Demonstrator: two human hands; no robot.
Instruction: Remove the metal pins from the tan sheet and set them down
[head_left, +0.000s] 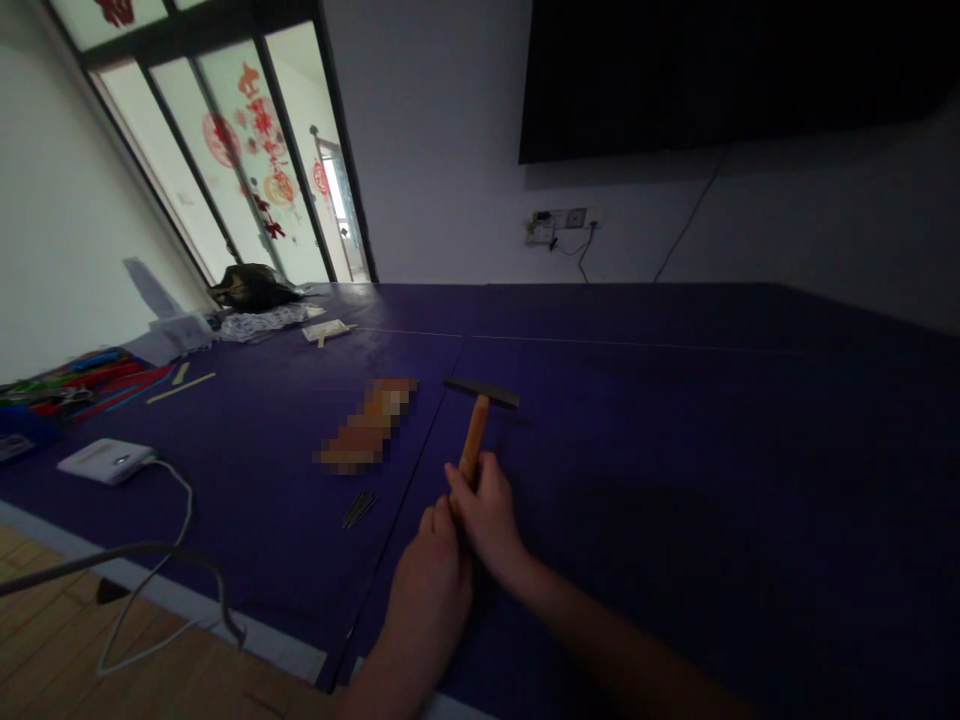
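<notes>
A hammer [474, 440] with a wooden handle and a dark metal head points away from me over the dark blue surface. My right hand [487, 515] grips the handle partway up. My left hand [431, 570] is wrapped round its lower end, close against the right. To the left of the hammer lies a brown, oblong thing [367, 430], blurred into blocks, so its kind cannot be made out. Several dark nails [361, 508] rest in a small pile in front of it.
A white power bank [109, 460] with a cable [187, 500] sits at the left edge. Beyond it are a heap of coloured items [90, 385], thin wooden sticks [180, 388], a white packet [327, 330] and a black bag [255, 287]. A seam runs across the blue covering [675, 500].
</notes>
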